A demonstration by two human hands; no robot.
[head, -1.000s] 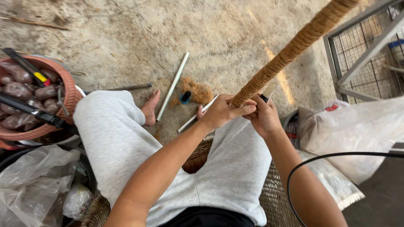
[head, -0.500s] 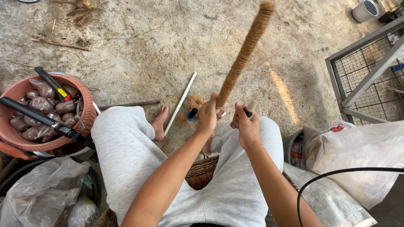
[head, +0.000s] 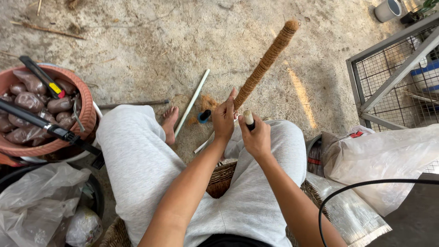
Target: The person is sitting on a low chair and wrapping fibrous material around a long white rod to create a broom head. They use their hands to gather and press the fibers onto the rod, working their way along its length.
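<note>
Both hands grip the long brown coir-wrapped pole (head: 266, 61) at its bare white lower end above the lap — left hand (head: 224, 120) closed on the wrapping, right hand (head: 256, 137) clasping the tip — apparently mid-winding, calling for steady tension.

Rough concrete floor (head: 137, 41), sunlit streak, wire cage (head: 398, 73) at right.

So the main thing here is a long pole wrapped in brown coir rope (head: 267, 59), coils tight and even all the way to its frayed tip. It's tilted, rising up and away to the right from the left hand (head: 224, 120), which grips its lower end. The right hand (head: 256, 137) just beside holds a small pale-tipped stick (head: 248, 119) upright.
</note>
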